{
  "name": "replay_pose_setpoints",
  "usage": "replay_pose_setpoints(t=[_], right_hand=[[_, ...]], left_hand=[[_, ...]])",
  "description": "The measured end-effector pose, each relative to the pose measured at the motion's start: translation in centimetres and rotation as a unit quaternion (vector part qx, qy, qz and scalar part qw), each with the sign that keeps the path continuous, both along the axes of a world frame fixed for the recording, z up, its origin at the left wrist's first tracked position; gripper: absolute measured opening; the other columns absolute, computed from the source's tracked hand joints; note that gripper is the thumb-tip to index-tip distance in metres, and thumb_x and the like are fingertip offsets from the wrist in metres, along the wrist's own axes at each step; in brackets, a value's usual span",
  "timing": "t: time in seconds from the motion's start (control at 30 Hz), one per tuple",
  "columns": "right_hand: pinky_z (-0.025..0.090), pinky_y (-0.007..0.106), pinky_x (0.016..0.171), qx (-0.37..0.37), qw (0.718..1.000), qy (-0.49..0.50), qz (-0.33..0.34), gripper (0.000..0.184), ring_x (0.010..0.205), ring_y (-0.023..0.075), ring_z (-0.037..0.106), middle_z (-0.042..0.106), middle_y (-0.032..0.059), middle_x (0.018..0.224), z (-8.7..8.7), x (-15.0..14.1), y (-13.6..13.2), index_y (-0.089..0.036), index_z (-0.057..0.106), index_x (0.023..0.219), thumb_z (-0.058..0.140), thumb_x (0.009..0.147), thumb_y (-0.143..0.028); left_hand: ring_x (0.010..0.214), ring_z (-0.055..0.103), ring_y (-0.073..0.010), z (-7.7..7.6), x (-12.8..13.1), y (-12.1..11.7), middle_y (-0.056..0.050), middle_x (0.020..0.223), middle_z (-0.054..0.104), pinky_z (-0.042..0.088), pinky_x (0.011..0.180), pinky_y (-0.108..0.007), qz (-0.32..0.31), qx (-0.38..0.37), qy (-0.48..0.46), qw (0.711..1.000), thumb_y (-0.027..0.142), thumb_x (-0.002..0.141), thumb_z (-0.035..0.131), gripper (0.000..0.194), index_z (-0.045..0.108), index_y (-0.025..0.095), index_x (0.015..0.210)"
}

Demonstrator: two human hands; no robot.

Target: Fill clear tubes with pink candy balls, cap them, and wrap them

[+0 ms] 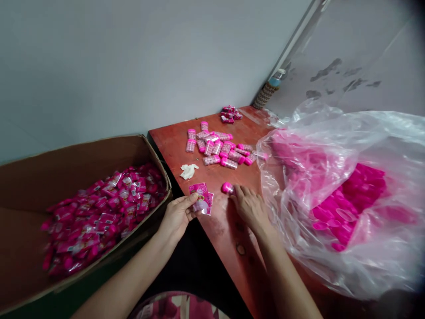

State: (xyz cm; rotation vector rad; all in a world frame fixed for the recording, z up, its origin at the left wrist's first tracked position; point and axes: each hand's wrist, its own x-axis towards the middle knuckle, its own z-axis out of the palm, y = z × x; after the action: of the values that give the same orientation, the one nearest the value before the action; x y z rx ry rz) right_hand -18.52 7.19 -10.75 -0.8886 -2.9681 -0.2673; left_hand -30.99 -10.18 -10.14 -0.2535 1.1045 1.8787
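Over the table's near edge, my left hand [179, 218] pinches a small pink printed packet [203, 198] between thumb and fingers. My right hand [249, 204] is on the tabletop, its fingers closed around the body of a small bottle with a bright pink cap [227, 188]. The cap points left, toward the packet, and my fingers hide most of the bottle. Beyond both hands lies a loose pile of similar small clear bottles [215, 147] with pink caps and pale pink beads inside.
At left stands a cardboard box [157, 166] holding many pink packets [99, 217]. A large clear plastic bag [335, 261] of pink plastic pieces [365, 190] covers the right side. Crumpled white tissue [189, 171], pink packets [230, 114] and a bottle in a woven sleeve [267, 93] sit on the reddish table [169, 137].
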Motion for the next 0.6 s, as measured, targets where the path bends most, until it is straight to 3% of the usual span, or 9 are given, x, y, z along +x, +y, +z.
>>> replay_pose_setpoints(t=[0.13,0.2,0.27,0.33,0.37,0.4,0.5,0.6], right_hand=[[0.035,0.028,0.059,-0.129,0.99,0.049,-0.039,0.019,0.074,0.0213,0.057,0.061,0.0086,0.086,0.6,0.4,-0.4,-0.019,0.056,0.091,0.048,0.084,-0.035],[0.035,0.027,0.054,-0.243,0.959,0.125,-0.07,0.021,0.064,0.0192,0.056,0.06,0.0054,0.074,1.0,0.8,-1.6,-0.02,0.053,0.075,0.05,0.082,-0.04],[0.036,0.026,0.048,-0.397,0.883,0.231,-0.099,0.029,0.055,0.0165,0.054,0.057,0.0018,0.064,1.1,1.4,-4.0,-0.021,0.047,0.07,0.047,0.083,-0.046],[0.036,0.023,0.041,-0.555,0.763,0.308,-0.125,0.03,0.046,0.0133,0.051,0.058,0.0,0.062,1.1,2.1,-7.1,-0.021,0.044,0.074,0.044,0.083,-0.05],[0.035,0.022,0.038,-0.598,0.72,0.325,-0.137,0.03,0.043,0.0121,0.05,0.058,-0.0007,0.061,1.1,2.4,-8.6,-0.022,0.044,0.076,0.045,0.083,-0.05],[0.034,0.02,0.036,-0.617,0.696,0.337,-0.143,0.029,0.041,0.011,0.049,0.058,-0.0013,0.06,1.1,2.6,-10.1,-0.021,0.044,0.077,0.045,0.083,-0.05],[0.034,0.018,0.034,-0.618,0.69,0.345,-0.152,0.029,0.04,0.0096,0.049,0.057,-0.0021,0.058,1.1,2.6,-12.8,-0.021,0.046,0.081,0.046,0.083,-0.05],[0.036,0.018,0.035,-0.605,0.693,0.353,-0.169,0.029,0.04,0.0095,0.049,0.057,-0.003,0.056,1.3,2.1,-13.5,-0.021,0.046,0.079,0.045,0.083,-0.05]], left_hand=[[0.054,0.06,-0.0099,-0.4,0.6,0.0,-0.004,0.065,0.066,0.051,0.049,-0.019,-0.003,0.025,-0.004,1.0,0.022,0.065,0.073,0.018,0.065,0.009,0.074],[0.055,0.061,-0.0104,-0.4,0.8,0.2,-0.003,0.065,0.066,0.052,0.052,-0.02,0.012,0.035,-0.013,0.999,0.021,0.065,0.073,0.017,0.064,0.01,0.073],[0.056,0.061,-0.0109,-0.4,1.0,0.4,-0.002,0.064,0.065,0.054,0.056,-0.022,0.04,0.045,-0.033,0.998,0.02,0.065,0.073,0.016,0.062,0.011,0.072],[0.058,0.063,-0.0123,-0.2,1.1,0.7,-0.002,0.065,0.065,0.055,0.059,-0.025,0.063,0.053,-0.058,0.995,0.019,0.066,0.072,0.016,0.061,0.011,0.074],[0.059,0.063,-0.0133,-0.1,1.2,0.9,-0.003,0.067,0.066,0.055,0.059,-0.026,0.068,0.057,-0.067,0.994,0.019,0.067,0.072,0.016,0.06,0.011,0.074],[0.06,0.064,-0.0143,0.0,1.4,1.1,-0.004,0.069,0.066,0.055,0.059,-0.026,0.07,0.06,-0.074,0.993,0.019,0.067,0.071,0.016,0.06,0.011,0.076],[0.061,0.065,-0.0148,0.3,1.9,1.6,-0.005,0.069,0.066,0.054,0.055,-0.023,0.071,0.069,-0.083,0.992,0.019,0.067,0.071,0.017,0.059,0.011,0.076],[0.057,0.063,-0.0127,0.5,2.5,1.7,-0.004,0.065,0.065,0.052,0.053,-0.022,0.058,0.089,-0.088,0.99,0.018,0.067,0.072,0.017,0.059,0.01,0.075]])
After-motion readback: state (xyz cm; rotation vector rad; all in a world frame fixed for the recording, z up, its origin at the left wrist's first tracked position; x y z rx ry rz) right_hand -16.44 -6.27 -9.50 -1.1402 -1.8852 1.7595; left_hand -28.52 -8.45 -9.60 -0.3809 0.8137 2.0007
